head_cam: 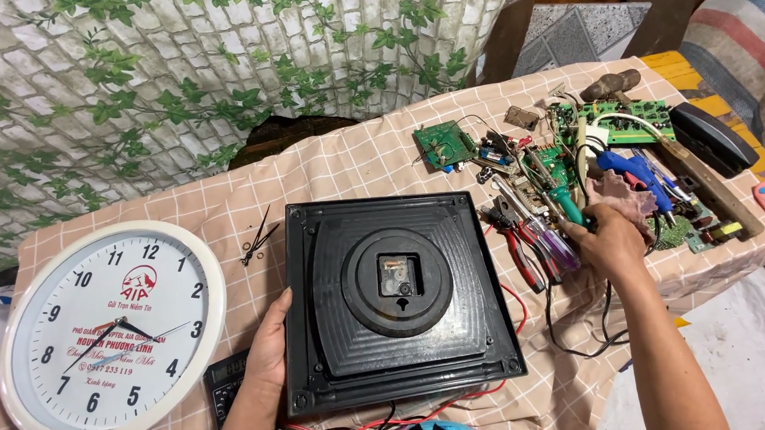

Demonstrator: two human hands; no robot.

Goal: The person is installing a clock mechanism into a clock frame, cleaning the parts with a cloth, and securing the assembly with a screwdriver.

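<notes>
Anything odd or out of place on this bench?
Yes: loose clock hands lie detached on the cloth beside the black square clock, which lies face down. Right hand is in a tangled heap of tools and circuit boards.

Square clock back in the middle of my bench, round clock to its left, tools to its right.

The square clock housing (402, 299) lies face down before me, my left hand (270, 347) against its left edge. The round wall clock (112, 336) lies left of that hand, loose clock hands (256, 239) behind them. My right hand (609, 242) is right of the housing, on the screwdrivers (547, 232) beside the pliers (515, 243). Circuit boards (445, 144) lie behind the tools, a hammer (666, 135) far right.
</notes>
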